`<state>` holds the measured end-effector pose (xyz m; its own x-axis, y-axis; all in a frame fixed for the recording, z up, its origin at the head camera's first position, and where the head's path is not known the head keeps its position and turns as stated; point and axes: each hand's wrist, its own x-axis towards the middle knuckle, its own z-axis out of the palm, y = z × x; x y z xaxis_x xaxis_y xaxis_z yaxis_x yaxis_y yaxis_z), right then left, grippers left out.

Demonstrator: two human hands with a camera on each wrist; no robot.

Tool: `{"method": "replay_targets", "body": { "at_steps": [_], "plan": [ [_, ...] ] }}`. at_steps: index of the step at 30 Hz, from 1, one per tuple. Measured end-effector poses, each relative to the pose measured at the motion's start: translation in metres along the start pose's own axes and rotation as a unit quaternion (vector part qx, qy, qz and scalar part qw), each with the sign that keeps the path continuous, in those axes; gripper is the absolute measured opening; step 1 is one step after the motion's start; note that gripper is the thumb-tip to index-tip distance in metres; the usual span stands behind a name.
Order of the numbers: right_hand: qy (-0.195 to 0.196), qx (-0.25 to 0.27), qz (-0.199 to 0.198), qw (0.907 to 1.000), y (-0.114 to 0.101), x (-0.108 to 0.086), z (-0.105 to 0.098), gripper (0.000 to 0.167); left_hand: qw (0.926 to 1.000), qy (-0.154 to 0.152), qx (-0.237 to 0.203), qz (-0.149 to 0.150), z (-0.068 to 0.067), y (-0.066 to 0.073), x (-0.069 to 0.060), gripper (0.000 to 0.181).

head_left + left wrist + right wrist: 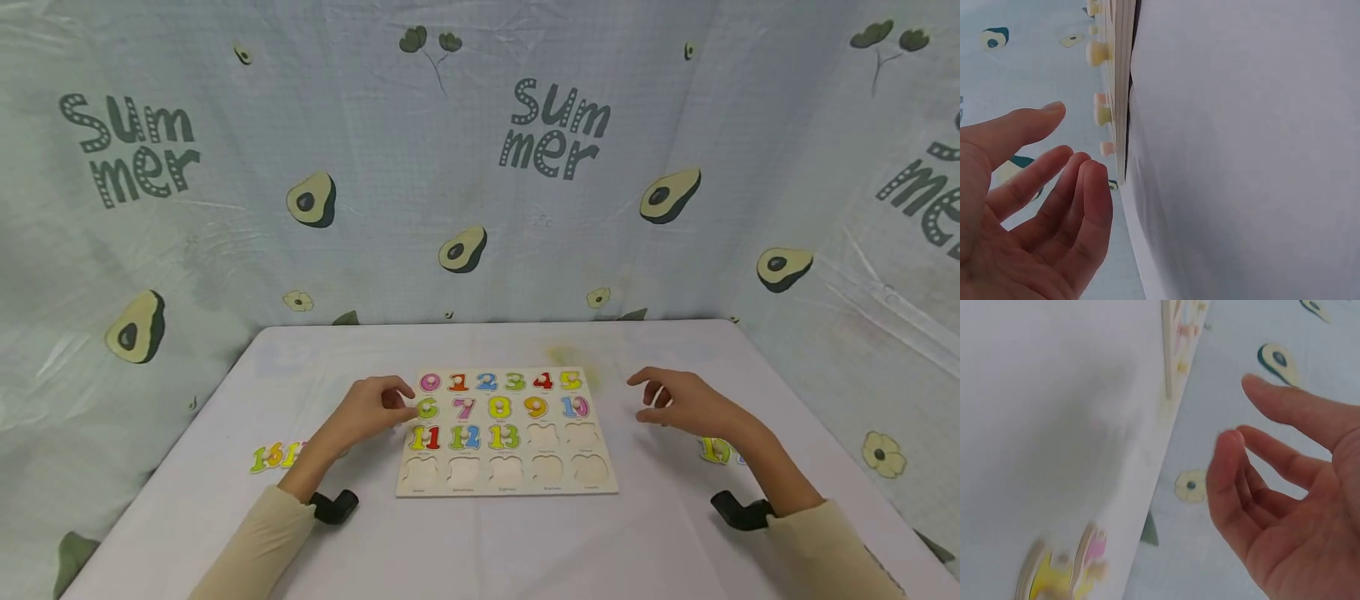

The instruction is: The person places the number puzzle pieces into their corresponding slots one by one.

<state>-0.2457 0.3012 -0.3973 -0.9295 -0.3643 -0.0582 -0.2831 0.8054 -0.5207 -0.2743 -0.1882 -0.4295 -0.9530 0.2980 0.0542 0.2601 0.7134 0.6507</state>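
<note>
A wooden number puzzle board (517, 493) lies on the table, its top rows filled with colourful knobbed numbers from 0 to 13. Several recesses in the lower part hold no piece. My left hand (375, 407) hovers by the board's left edge, near the green 6 (427, 408), fingers loosely bent around nothing. In the left wrist view, the thumb and fingers are apart and the board's edge (1124, 81) shows beyond them. To the right of the board, my right hand (686, 402) is held above the table, loosely bent and holding nothing.
Loose number pieces, including a yellow-green 16 (267, 457), lie at the left, partly hidden by my left arm. Others (715, 450) lie at the right, partly behind my right wrist. Printed cloth (375, 250) hangs behind the white-covered table (480, 542).
</note>
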Motion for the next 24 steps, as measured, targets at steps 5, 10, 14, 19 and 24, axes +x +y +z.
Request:
{"method": "replay_targets", "body": {
  "at_steps": [5,10,14,19,24],
  "plan": [
    [0.058,-0.02,0.011,0.9981,0.019,-0.01,-0.017,0.038,0.9994,-0.015,-0.007,-0.03,-0.002,-0.005,-0.001,0.034],
    [0.062,-0.042,0.02,0.997,0.041,-0.017,-0.028,0.036,0.9971,-0.04,0.002,-0.065,-0.003,-0.008,-0.003,0.05],
    [0.046,-0.031,0.049,0.9973,0.056,-0.02,-0.03,0.038,0.9956,-0.058,0.01,-0.073,-0.004,-0.009,-0.004,0.058],
    [0.028,-0.028,0.062,0.9973,0.072,-0.025,-0.028,0.04,0.9938,-0.081,0.005,-0.076,-0.004,-0.011,-0.003,0.069],
    [0.008,-0.021,0.062,0.9978,0.082,-0.026,-0.025,0.039,0.9926,-0.102,-0.011,-0.065,-0.003,-0.012,-0.001,0.074]
  ]
}}
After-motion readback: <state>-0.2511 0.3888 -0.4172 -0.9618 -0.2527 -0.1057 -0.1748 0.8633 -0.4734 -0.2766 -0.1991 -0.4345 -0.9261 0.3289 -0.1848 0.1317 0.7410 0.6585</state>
